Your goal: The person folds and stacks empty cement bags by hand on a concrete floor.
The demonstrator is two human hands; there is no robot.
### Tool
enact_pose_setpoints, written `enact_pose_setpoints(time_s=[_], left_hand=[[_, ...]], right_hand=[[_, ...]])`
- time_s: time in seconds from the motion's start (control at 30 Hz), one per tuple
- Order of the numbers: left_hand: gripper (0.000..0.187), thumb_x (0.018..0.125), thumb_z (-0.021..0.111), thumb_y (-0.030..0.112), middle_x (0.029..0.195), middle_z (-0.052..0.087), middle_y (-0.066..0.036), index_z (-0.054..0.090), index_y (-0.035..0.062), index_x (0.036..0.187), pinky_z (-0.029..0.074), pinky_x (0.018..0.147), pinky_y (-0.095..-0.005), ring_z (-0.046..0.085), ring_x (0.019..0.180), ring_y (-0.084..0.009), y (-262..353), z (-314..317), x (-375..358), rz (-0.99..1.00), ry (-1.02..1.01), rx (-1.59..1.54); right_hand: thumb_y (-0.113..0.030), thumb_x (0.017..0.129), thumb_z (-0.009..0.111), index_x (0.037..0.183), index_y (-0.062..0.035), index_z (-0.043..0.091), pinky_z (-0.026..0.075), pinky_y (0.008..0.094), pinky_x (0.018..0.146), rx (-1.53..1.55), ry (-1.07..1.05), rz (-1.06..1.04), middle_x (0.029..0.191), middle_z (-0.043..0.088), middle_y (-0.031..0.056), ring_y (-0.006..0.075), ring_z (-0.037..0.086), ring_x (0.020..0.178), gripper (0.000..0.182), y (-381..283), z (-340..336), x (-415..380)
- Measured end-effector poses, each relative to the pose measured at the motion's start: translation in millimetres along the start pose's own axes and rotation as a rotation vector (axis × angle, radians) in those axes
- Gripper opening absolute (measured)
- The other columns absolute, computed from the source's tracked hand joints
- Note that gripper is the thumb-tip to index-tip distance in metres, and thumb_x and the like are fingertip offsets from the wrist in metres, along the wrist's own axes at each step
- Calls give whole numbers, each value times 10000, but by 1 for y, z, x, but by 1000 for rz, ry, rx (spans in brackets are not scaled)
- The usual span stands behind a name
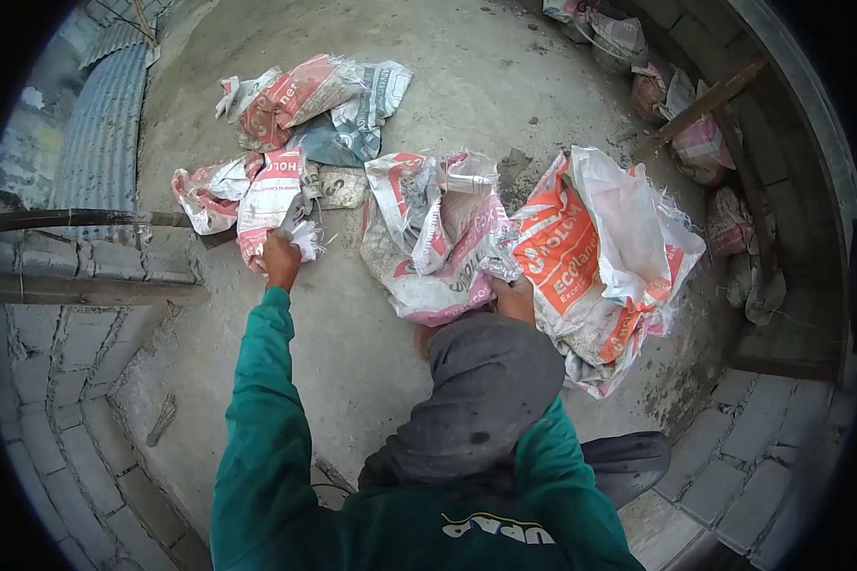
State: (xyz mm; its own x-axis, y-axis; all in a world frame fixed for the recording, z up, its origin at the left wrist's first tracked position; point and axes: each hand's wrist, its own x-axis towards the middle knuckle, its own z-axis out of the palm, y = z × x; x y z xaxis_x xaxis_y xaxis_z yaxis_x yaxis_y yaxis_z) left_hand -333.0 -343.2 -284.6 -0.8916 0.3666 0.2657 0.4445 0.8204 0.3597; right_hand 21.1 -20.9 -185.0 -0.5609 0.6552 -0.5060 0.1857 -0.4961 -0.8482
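Note:
My left hand point(282, 261) is closed on the frayed lower end of a crumpled red and white sack point(274, 195), which lies on the concrete floor at the left. At the centre, my right hand point(514, 299) is at the lower right edge of a pink and white sack point(448, 252) with its mouth open upward; its fingers are partly hidden by the sack and look closed on that edge. Right beside it stands an orange and white sack point(567, 252) with a loose white liner on top. Beyond my left hand lie more crumpled sacks point(319, 100).
Filled sacks point(700, 147) line the block wall at the right, with a wooden plank point(709, 103) leaning there. At the left are a corrugated metal sheet point(100, 143), a wooden beam point(95, 290) and a block wall point(71, 366). A small stick point(162, 420) lies on the floor.

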Motion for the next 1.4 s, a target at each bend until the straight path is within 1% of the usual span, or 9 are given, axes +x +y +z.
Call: enact_pose_setpoints(time_s=[0.17,0.4,0.53,0.6,0.67,0.8,1.0,1.33,1.4], left_hand=[[378,783,798,235,800,715,-147,678,-37,1015,550,692,-386,722,777,-246,122,-46,-51,-221,-347,-561],[888,768,837,455,1315,557,-307,478,-68,1390,450,1055,-489,588,1194,-438,232,18,-111,244,-546,-444],[719,848,776,370,1304,564,-335,523,-81,1347,430,1088,-485,580,1197,-460,232,94,-116,208,-544,-325],[499,893,730,288,1179,652,-302,618,-56,1236,482,1001,-455,649,1095,-396,225,93,-85,89,-221,-562],[364,899,729,248,953,710,-214,670,-43,1109,513,850,-418,676,903,-302,234,23,-40,-191,-373,-835],[269,919,724,209,847,674,-70,671,-26,1039,473,705,-344,580,763,-158,224,-63,13,-110,-180,-835],[196,939,716,155,916,662,-26,674,-9,1038,460,697,-304,576,783,-127,254,-146,30,-290,-216,-1164],[182,943,725,201,845,649,-6,690,25,968,440,685,-279,546,740,-103,370,-172,34,70,-353,-1145],[184,946,720,198,864,655,-12,688,21,984,444,673,-278,555,739,-103,384,-163,29,131,-396,-1148]], right_hand=[[-76,889,661,1195,17,659,510,325,783,-17,-14,-35,1032,717,81,155,654,851,320,58,-27,17],[-65,892,652,1165,16,678,510,320,772,-161,24,-71,1016,716,75,151,653,847,286,38,-26,-5],[-60,894,647,1154,16,684,509,317,771,-143,24,-84,1012,715,74,149,653,852,273,1,-19,-14],[-57,895,644,1149,16,688,508,316,770,-134,24,-84,1011,714,73,148,653,855,267,-13,-21,-14],[-49,918,627,1123,19,701,497,299,788,-484,-117,-620,1023,711,59,138,647,883,228,-34,-32,2],[-17,957,597,1124,13,654,515,289,738,302,-132,-386,998,688,43,151,663,857,179,-127,3,-11],[4,970,565,1139,-6,651,502,303,930,593,229,-749,1126,684,77,180,657,1013,190,-178,-85,-51],[-138,922,630,1296,45,549,519,389,968,260,501,-592,1186,666,174,308,665,1058,424,-180,-305,-14],[-316,905,730,1436,76,382,424,409,1070,-259,1261,-510,1361,535,225,332,559,1224,746,-159,-275,-23]])
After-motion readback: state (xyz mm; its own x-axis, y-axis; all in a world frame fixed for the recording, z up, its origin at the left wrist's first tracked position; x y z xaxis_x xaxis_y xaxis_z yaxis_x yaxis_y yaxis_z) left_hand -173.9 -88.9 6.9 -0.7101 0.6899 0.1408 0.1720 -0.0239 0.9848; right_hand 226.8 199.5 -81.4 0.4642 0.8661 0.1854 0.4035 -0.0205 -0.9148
